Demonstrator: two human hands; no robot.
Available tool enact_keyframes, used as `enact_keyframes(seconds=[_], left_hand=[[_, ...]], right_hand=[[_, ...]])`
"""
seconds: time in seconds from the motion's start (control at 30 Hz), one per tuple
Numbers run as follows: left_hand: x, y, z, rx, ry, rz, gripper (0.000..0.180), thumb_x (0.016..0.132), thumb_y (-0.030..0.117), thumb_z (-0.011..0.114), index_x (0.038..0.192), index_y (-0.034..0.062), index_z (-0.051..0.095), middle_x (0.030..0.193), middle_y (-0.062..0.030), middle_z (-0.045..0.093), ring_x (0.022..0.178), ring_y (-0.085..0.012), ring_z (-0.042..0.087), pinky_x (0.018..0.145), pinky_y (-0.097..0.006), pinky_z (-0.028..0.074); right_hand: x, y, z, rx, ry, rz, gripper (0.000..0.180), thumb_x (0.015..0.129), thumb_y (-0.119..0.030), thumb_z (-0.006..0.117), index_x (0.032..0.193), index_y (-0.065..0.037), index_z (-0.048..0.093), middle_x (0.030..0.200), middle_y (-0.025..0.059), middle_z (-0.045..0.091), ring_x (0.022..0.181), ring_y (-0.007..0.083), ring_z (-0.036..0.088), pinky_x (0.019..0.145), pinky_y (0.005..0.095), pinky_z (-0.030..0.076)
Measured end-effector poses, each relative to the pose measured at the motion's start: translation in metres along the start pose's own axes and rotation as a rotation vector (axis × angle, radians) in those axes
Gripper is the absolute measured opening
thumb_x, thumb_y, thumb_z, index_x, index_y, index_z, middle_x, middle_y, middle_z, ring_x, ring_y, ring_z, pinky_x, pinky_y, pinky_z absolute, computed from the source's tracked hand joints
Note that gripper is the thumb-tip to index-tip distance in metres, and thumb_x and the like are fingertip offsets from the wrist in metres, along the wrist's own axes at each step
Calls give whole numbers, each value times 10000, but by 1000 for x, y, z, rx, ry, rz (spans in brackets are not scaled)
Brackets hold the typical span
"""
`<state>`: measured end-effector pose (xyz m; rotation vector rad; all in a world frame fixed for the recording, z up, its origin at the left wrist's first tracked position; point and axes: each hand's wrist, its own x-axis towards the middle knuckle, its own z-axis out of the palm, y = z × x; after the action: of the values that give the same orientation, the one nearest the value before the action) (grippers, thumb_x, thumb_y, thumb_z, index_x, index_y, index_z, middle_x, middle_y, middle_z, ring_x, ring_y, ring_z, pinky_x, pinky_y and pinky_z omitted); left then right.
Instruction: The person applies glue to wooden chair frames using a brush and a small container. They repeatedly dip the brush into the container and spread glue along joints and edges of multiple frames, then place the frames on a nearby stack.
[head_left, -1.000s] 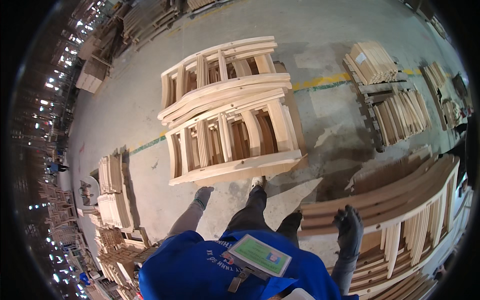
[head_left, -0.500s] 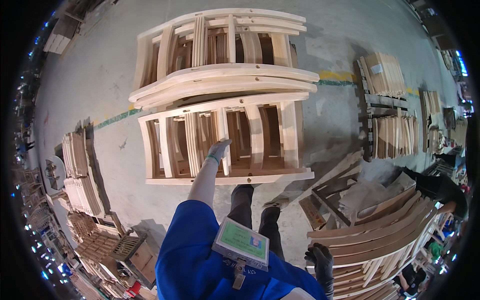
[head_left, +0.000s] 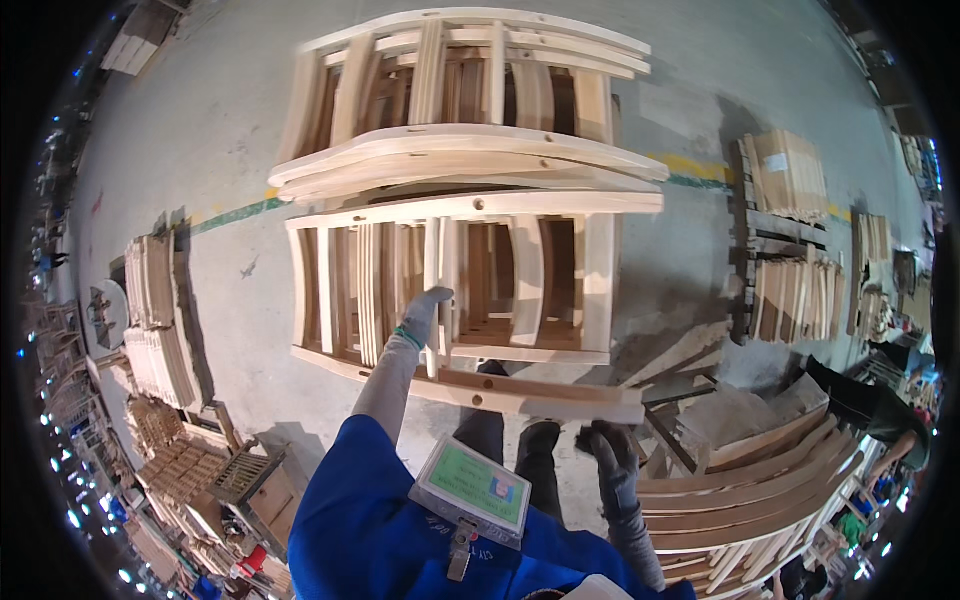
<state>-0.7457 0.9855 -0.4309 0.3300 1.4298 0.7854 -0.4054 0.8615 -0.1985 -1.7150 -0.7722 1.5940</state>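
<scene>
My left hand (head_left: 424, 318), in a pale glove, is wrapped round a narrow slat of a curved pale-wood frame (head_left: 480, 395). The frame has slats between two long rails, with small holes in them. Its near rail stands off toward me from the frames stacked under it. Close below the right end of that rail is my right hand (head_left: 614, 460) in a dark grey glove. Its fingers are blurred, and I cannot tell whether they touch the wood. Beyond this pile lies a second pile of similar frames (head_left: 470, 145).
More curved wooden pieces (head_left: 740, 510) are stacked at my right, near another person's arm (head_left: 890, 455). Pallets of boards (head_left: 795, 300) stand farther right. Stacked wood (head_left: 165, 360) and a wooden crate (head_left: 275, 495) are on the left. A green and yellow line (head_left: 235, 213) crosses the floor.
The top frame's near rail has come toward me, away from the pile, with my left hand on its slat. My right hand has risen toward the rail's right end. The view has shifted slightly.
</scene>
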Motion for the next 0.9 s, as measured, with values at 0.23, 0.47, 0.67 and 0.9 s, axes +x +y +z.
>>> enact_keyframes(seconds=[0.23,0.47,0.67,0.9], left_hand=[[-48,-5,-29,470,-143,296,117,751,102,550,805,52,641,769,-86,639,744,-212,605,722,-316,464],[-52,12,6,-125,-16,-151,173,769,67,571,927,0,596,790,-122,636,730,-255,632,626,-363,552],[-124,42,19,99,-124,38,315,860,228,555,572,108,510,503,-1,481,409,-101,436,386,-250,332],[-224,84,73,-53,-78,205,317,872,206,572,608,122,417,440,12,360,310,-98,324,292,-265,298]], right_hand=[[20,-64,14,-1300,-476,-452,600,683,-320,704,1177,-50,497,1158,172,537,1058,343,524,936,447,380],[8,9,-43,-1563,-417,-429,573,641,-312,698,1135,-75,528,1063,117,586,1014,282,552,854,436,417],[-38,-14,-47,-1593,-546,-125,318,678,-362,647,827,-91,573,781,101,615,721,275,624,586,406,489],[-132,-17,-116,-1492,57,-905,202,612,-265,603,749,-121,566,621,40,518,593,212,543,512,355,426]])
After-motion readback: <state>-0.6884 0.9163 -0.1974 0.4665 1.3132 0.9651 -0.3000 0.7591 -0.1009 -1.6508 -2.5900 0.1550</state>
